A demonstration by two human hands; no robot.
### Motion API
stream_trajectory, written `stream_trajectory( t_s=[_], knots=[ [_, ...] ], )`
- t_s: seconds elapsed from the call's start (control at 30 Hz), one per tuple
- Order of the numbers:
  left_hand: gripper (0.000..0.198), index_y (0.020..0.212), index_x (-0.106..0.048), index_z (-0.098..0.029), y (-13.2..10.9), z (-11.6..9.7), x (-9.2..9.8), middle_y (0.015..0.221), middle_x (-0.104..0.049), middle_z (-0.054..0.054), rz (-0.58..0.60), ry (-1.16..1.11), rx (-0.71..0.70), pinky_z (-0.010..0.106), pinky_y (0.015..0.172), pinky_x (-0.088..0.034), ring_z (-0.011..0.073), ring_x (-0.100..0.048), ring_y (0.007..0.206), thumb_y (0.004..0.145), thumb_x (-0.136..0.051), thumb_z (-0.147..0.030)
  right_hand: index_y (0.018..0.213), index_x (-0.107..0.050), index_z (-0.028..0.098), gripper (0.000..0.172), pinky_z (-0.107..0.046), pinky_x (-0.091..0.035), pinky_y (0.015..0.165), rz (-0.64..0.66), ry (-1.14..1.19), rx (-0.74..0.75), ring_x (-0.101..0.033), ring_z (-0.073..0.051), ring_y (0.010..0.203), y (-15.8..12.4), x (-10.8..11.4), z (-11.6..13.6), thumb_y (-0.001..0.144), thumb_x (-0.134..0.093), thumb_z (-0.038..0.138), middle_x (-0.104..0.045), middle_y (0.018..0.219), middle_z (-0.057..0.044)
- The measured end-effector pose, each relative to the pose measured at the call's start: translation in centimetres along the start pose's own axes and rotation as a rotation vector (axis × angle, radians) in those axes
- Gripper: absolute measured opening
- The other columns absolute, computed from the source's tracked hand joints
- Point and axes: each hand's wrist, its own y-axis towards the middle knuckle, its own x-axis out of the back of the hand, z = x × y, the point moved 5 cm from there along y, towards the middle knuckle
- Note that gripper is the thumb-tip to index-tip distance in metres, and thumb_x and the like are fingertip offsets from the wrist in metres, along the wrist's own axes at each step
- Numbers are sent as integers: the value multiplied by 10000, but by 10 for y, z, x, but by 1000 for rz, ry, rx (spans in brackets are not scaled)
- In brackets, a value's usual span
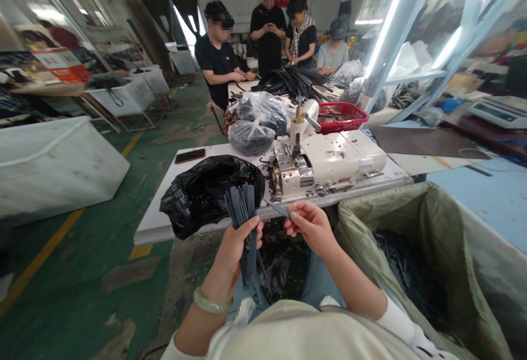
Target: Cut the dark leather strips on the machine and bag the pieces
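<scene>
My left hand is closed round a bundle of dark grey strips, whose upper ends fan out and whose lower ends hang below my fist. In a pinch between thumb and fingers, my right hand holds a single grey strip, its tip pointing left. Just beyond both hands stands a white skiving machine on a white table. An open black plastic bag lies on the table to the left, behind the bundle; its inside is mostly dark.
To my right, a green sack holds many dark scraps. Clear bags, a phone and a red basket sit around the machine. A white bin stands left. Several people are at a table of black strips beyond.
</scene>
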Motion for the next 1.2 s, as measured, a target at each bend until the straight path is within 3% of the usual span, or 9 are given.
stream_trajectory(
  t_s=[0.13, 0.27, 0.37, 0.53, 0.63, 0.7, 0.8, 1.03, 1.2],
  knots=[
    [336, 618, -562, -127, 0, 0, 2, 492, -434, -59, -27, 8, 16, 145, 381, -260, 18, -322, 406, 661, -772, -387, 1070, -671, 180, 368, -219, -553, 578, 0, 62, -92, -691, -139, 639, 2, 0, -7, 741, -768, 312, -728, 767, -44],
    [331, 624, -563, -124, 2, -2, 4, 509, -448, -55, -41, -3, -1, 144, 385, -278, 20, -340, 416, 646, -786, -367, 1016, -677, 190, 328, -200, -541, 669, 45, 189, -146, -679, -110, 726, 4, -7, -11, 704, -777, 192, -689, 858, -10],
    [324, 661, -568, -122, 4, -3, 8, 567, -499, -39, -60, -29, -23, 144, 398, -307, 27, -380, 447, 637, -799, -348, 985, -670, 183, 317, -163, -491, 615, 73, 279, -194, -627, -78, 701, 9, -9, -14, 691, -720, 75, -634, 856, 8],
    [318, 666, -563, -115, 9, -5, 14, 581, -506, -35, -71, -60, -35, 140, 402, -316, 27, -389, 463, 646, -802, -325, 1076, -653, 136, 471, -159, -396, 512, 119, 445, -286, -497, -69, 653, 18, -5, -19, 644, -587, -39, -614, 886, -28],
    [316, 655, -553, -117, 12, -6, 17, 568, -494, -39, -49, -87, -28, 135, 391, -297, 21, -369, 453, 652, -799, -315, 1107, -639, 106, 422, -161, -366, 497, 159, 530, -375, -465, -76, 657, 19, -3, -23, 697, -596, 19, -591, 860, -34],
    [317, 665, -549, -122, 14, -6, 18, 568, -493, -44, -35, -112, -20, 128, 380, -272, 15, -349, 444, 638, -807, -304, 1085, -639, 104, 299, -173, -365, 498, 152, 556, -427, -454, -86, 647, 22, 0, -26, 798, -616, 182, -574, 820, -35],
    [323, 703, -549, -131, 16, -7, 20, 584, -505, -45, -36, -143, -21, 122, 379, -259, 13, -343, 447, 618, -820, -286, 904, -646, 131, 258, -173, -343, 473, 63, 502, -384, -413, -81, 571, 37, 14, -29, 827, -644, 377, -496, 657, 10],
    [312, 741, -552, -136, 18, -10, 20, 590, -504, -46, -29, -150, -32, 118, 380, -255, 14, -334, 450, 641, -810, -280, 660, -585, 126, 282, -149, -231, 351, -449, -142, -198, -364, -44, 382, 113, 81, -12, 756, -695, 368, -470, 453, 40],
    [329, 701, -530, -135, 19, -12, 26, 589, -494, -46, -71, -152, -39, 117, 371, -235, 9, -314, 446, 629, -812, -286, 604, -560, 131, 250, -138, -145, 308, -469, -120, -212, -282, -25, 321, 145, 93, -9, 733, -676, 310, -408, 381, 66]
  ],
)
